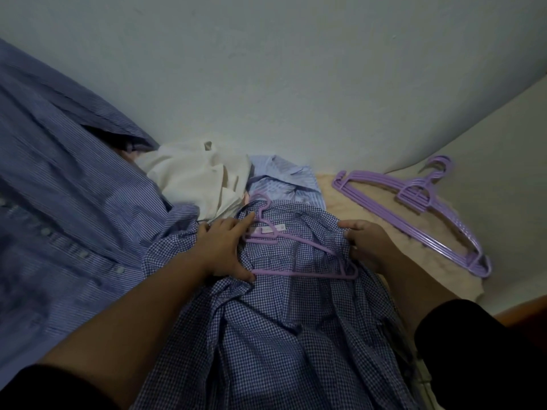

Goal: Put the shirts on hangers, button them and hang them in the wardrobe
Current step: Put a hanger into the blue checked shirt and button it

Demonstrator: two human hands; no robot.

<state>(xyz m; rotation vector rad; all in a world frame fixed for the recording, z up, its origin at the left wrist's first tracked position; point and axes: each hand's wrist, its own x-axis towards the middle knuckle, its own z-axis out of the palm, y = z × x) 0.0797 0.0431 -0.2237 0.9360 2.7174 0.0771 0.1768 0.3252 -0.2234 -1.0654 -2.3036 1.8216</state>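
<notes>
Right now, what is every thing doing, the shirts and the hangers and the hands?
checked shirt: unbuttoned, lying open.
purple hanger: lying inside the shirt at the collar.
left hand: fingers straight, pressing the shirt and hanger.
right hand: fingers curled, gripping the shirt's shoulder.
spare hangers: stacked, lying untouched.
big striped shirt: spread out at the left.
cream cloth: crumpled.
pale striped shirt: crumpled behind.

Shirts [284, 306] four; hands [225, 247] two; hanger [296, 273] one, plus stack [370, 199].
</notes>
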